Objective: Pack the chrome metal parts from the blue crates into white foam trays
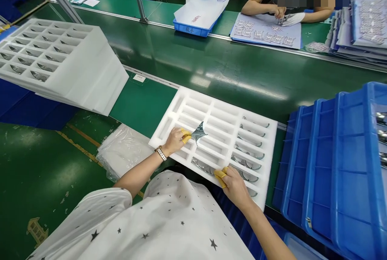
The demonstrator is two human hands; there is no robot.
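Observation:
My left hand (178, 139), with yellow finger covers, pinches a shiny metal piece with pointed corners (199, 132) above the white foam tray (222, 107). At the tray's near edge is my right hand (232, 183), its yellow-covered fingers closed together; whether they grip anything is hidden. Curved shiny metal pieces (246, 163) lie in the slots of the right column. Another metal piece (201, 166) rests in a near slot, left of my right hand. Several slots in the middle columns hold nothing visible.
A stack of foam trays (90, 66) with metal pieces stands at left. Blue crates (326, 159) are stacked at right. Clear plastic bags (123, 151) lie below the table's left side. Across the green belt (193, 62), a co-worker's hands (287, 16) handle small parts.

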